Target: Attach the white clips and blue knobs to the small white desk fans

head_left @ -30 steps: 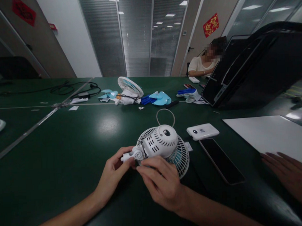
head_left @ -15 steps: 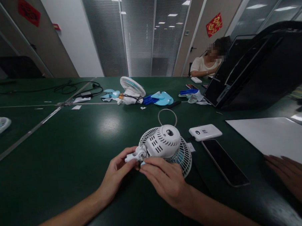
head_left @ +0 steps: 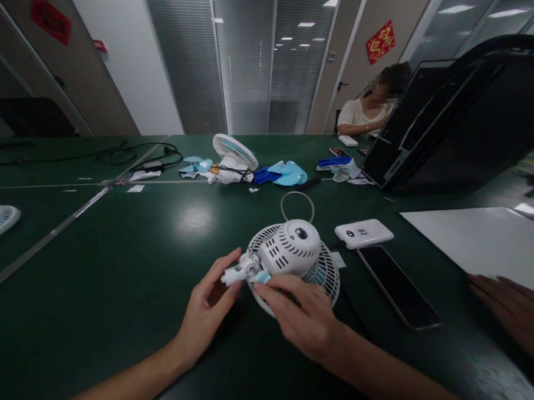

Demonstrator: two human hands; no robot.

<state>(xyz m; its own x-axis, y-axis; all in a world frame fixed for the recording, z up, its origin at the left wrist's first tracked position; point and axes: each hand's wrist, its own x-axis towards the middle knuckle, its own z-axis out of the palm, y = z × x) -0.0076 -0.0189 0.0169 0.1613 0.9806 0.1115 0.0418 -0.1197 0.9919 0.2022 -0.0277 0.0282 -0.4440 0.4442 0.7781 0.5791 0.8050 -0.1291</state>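
Well in from the far edge of the counter (head_left: 119, 259), the fan (head_left: 291, 249) lies face-down, presumably for steadiness, its neck (head_left: 235, 274) pinched by the left hand (head_left: 205, 306), likely as a brace while the right hand (head_left: 307, 316) grips the blue knob (head_left: 263, 277).

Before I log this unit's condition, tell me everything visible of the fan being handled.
The fan is white and plastic-looking. It lies face down on the green table, its round slatted grille underneath, with light-blue blades partly showing through, and a vented motor housing on top. Its jointed neck points left, between the left hand's thumb and fingers. The right hand holds a light-blue piece at the joint.
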